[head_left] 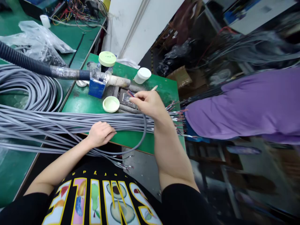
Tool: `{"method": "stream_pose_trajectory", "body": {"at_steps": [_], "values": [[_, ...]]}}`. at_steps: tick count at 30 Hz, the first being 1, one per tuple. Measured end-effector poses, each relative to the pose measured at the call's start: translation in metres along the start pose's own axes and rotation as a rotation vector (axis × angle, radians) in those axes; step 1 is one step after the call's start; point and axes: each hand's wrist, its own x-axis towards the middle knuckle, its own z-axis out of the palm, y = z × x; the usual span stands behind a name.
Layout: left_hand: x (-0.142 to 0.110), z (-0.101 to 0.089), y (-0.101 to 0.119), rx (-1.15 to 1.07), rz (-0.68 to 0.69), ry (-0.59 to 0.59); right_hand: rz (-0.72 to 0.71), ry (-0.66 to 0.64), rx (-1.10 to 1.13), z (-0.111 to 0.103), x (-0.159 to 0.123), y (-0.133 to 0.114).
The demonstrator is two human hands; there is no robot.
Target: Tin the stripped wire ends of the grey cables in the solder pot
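My right hand (148, 101) is closed in a pinch on the end of a grey cable (143, 134). Thin coloured wires (130, 93) stick out past its fingertips, over a dark metal block with a shiny square plate (126, 97). From this hand the cable loops down and back left. My left hand (100, 133) lies on the front of a bundle of grey cables (77, 118), fingers curled together over them; what is under the fingers is hidden. Close to the right hand are a shallow pale-green dish (111, 104) and a ribbed hose's pale nozzle (119, 81).
A white lidded jar (142, 75) and a pale-green lid (107, 58) stand behind the block, near a blue box (97, 88). Coiled cables (28, 84) and plastic bags (44, 40) cover the left bench. A person in a purple garment (243, 103) is close on the right.
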Motion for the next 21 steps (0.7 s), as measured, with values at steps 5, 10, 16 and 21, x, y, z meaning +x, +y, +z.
{"method": "stream_pose_trajectory", "body": {"at_steps": [5, 10, 16, 21], "values": [[0.001, 0.0, 0.001, 0.026, 0.011, 0.008, -0.048, 0.005, -0.046, 0.007, -0.005, -0.008], [0.0, 0.001, 0.001, 0.028, 0.009, -0.005, -0.05, -0.121, -0.332, 0.026, 0.008, -0.014], [-0.002, 0.002, 0.0, 0.038, -0.002, -0.014, 0.035, -0.327, -0.66, 0.054, 0.028, -0.027], [-0.003, 0.002, 0.0, 0.039, -0.001, -0.017, 0.074, -0.395, -0.736, 0.064, 0.033, -0.031]]}}
